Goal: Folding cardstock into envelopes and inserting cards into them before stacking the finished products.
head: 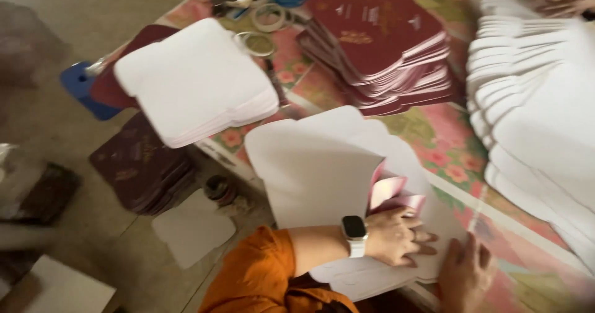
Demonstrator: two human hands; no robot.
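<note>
Head view: the left hand (396,235), with a white watch (354,233) at the wrist and an orange sleeve (260,276) above it, lies on a white card (310,170) at the near edge of the table (452,158). Its fingers (421,242) are spread flat and press down on the card's lower part, just below pale pink flaps (390,192) that stand up from the card's fold. The right hand (465,276) sits just beside it, at the bottom edge of the frame, fingers loosely apart and resting on the card's corner; whether it pinches anything I cannot tell. A thin clear strip (477,211) stands just above that hand.

The card lies on top of more white sheets of the same shape, partly over the table's flowered cloth. Behind it, a stack of maroon covers (378,46) rises in the middle, a white pile (198,80) sits to the left, and a fanned row of white cards (533,102) runs down the right. Tape rings (263,31) lie near the far edge. On the floor to the left lie more maroon covers (139,167) and a lone white sheet (192,229).
</note>
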